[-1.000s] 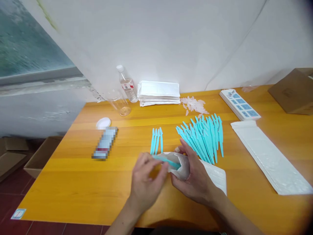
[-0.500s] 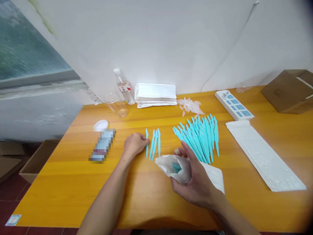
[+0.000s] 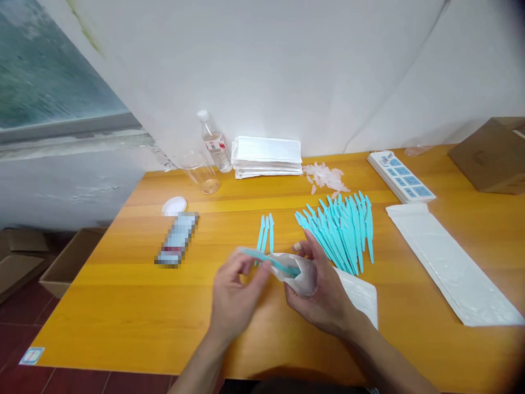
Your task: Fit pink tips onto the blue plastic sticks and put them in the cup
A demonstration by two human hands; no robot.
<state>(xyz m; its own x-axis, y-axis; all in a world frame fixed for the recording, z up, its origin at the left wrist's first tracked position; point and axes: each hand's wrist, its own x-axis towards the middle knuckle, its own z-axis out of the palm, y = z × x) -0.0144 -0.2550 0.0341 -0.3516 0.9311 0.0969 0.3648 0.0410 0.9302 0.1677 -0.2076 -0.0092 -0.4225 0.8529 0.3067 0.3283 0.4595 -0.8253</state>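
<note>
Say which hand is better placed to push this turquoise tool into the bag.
Probably the left hand: it pinches the turquoise tool; the right hand holds the white bag open.

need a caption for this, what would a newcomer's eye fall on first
Probably the fanned pile of turquoise tools, right of centre on the table. Next, nearer the camera, the left hand holds a slim tool at the mouth of the white pouch in the right hand.

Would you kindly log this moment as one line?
right hand: holding open white bag | left hand: pinching slim turquoise plastic tool, end inside bag | nearby: three loose tools, larger turquoise pile
</note>
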